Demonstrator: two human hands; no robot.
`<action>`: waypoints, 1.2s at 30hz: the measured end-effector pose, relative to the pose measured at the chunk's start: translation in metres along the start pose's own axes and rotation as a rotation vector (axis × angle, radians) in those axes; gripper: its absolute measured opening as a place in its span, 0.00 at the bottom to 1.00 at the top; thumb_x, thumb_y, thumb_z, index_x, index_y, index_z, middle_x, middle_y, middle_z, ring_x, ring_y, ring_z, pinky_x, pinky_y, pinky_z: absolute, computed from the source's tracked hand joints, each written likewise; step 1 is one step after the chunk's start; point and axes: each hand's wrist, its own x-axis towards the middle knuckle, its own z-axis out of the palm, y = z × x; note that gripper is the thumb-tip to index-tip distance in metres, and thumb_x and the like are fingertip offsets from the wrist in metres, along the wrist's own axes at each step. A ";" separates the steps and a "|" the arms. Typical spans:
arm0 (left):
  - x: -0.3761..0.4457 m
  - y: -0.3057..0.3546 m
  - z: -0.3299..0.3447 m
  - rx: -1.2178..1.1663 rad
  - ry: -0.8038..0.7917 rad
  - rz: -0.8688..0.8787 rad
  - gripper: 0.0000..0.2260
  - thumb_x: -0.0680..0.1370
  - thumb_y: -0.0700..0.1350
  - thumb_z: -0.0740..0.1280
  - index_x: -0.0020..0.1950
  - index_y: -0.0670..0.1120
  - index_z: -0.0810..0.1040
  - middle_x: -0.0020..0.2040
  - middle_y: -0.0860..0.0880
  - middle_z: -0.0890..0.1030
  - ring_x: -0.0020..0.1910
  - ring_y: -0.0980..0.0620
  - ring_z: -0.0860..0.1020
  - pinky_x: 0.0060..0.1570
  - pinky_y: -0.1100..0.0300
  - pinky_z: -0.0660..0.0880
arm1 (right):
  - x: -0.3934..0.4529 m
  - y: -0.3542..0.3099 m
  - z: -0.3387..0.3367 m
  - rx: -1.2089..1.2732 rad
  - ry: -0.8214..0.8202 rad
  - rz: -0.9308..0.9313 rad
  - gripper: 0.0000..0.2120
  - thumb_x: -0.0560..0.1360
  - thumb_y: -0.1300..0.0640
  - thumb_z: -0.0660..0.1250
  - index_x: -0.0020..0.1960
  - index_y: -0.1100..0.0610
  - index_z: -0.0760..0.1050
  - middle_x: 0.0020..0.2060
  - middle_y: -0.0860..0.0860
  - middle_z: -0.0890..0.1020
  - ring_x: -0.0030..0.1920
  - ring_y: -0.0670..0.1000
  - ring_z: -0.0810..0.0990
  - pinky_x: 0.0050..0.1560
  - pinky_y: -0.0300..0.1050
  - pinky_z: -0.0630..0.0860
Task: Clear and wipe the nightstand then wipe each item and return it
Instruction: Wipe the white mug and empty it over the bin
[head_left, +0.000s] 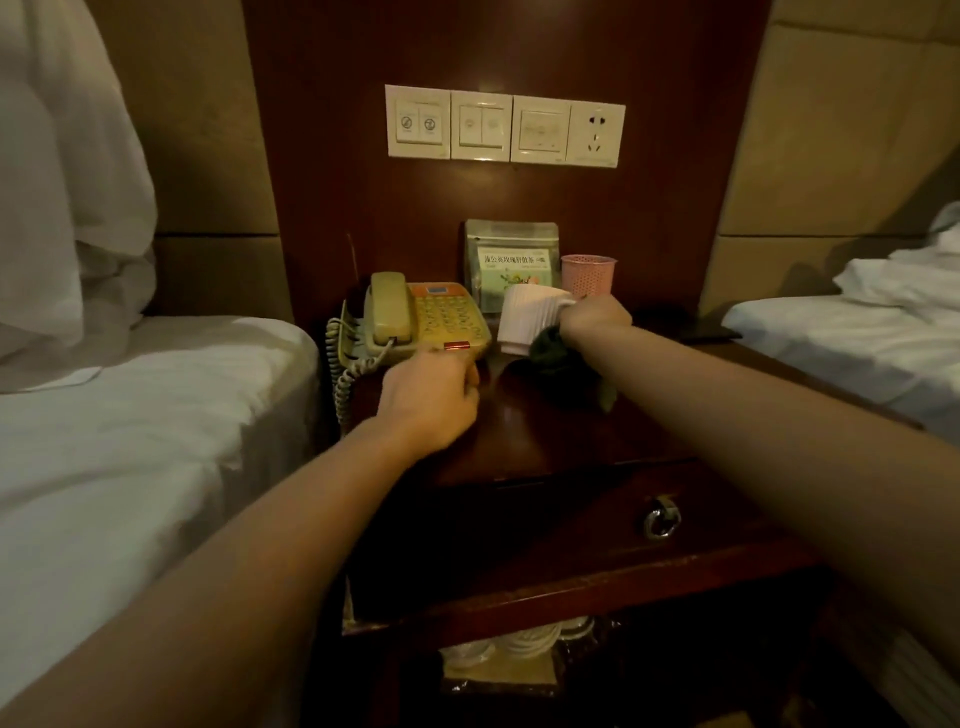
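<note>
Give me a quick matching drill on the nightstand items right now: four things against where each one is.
Things:
1. telephone
2. white mug
3. pink holder
4. tea pouch

Places:
A. back right corner
B. held by its handle in the right hand
C. upright against the back panel
D. left side, coiled cord hanging off

Pairs: 1-D, 2-B, 3-A, 4-C

Both bare arms reach forward. The left hand (434, 395) hangs low with fingers curled under (holding nothing I can see). The right hand (597, 317) is farther out, fingers closed in a grip.
</note>
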 end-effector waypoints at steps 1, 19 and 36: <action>0.000 -0.002 0.004 -0.021 0.015 -0.032 0.09 0.77 0.46 0.62 0.54 0.52 0.79 0.55 0.50 0.80 0.56 0.48 0.76 0.48 0.56 0.73 | 0.006 -0.002 0.007 -0.005 0.025 -0.013 0.12 0.80 0.56 0.60 0.58 0.61 0.74 0.52 0.54 0.78 0.46 0.52 0.78 0.40 0.40 0.75; 0.010 -0.006 0.016 -0.007 0.031 -0.042 0.10 0.77 0.48 0.62 0.54 0.49 0.79 0.55 0.47 0.78 0.53 0.45 0.76 0.42 0.58 0.67 | 0.036 -0.002 0.057 -0.464 -0.074 -0.252 0.11 0.76 0.50 0.67 0.50 0.58 0.76 0.50 0.55 0.79 0.50 0.55 0.79 0.43 0.46 0.73; -0.053 0.075 -0.001 -0.247 0.181 -0.058 0.07 0.77 0.48 0.62 0.50 0.54 0.80 0.43 0.54 0.80 0.45 0.53 0.78 0.41 0.60 0.67 | -0.131 0.113 -0.076 -0.513 -0.166 -0.558 0.10 0.75 0.50 0.67 0.54 0.51 0.81 0.50 0.53 0.80 0.50 0.55 0.79 0.48 0.46 0.75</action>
